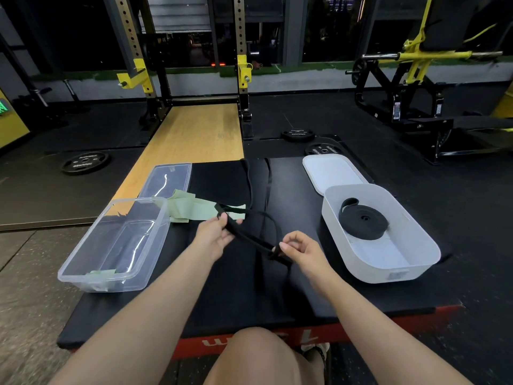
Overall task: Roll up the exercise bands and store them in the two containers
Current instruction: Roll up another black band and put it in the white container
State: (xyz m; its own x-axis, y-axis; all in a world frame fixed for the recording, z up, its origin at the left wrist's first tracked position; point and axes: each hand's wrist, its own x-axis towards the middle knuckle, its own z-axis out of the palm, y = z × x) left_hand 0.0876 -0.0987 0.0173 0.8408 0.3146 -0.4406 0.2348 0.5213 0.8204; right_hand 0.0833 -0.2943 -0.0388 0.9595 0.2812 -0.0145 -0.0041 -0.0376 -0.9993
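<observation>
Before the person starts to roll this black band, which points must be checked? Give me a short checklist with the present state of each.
1. Left hand holds the loose black band: ok.
2. Right hand pinches the same band: ok.
3. Band flat, no twist: not ok, loops cross.
4. White container open, room beside the rolled black band: ok.
5. Clear container open: ok.
6. Green band free of the black one: cannot tell.

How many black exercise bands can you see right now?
2. One rolled black rubber band lies inside the white plastic tub; one unrolled black loop band is held between the left hand and right hand. Others may blend into the dark mat.
</observation>
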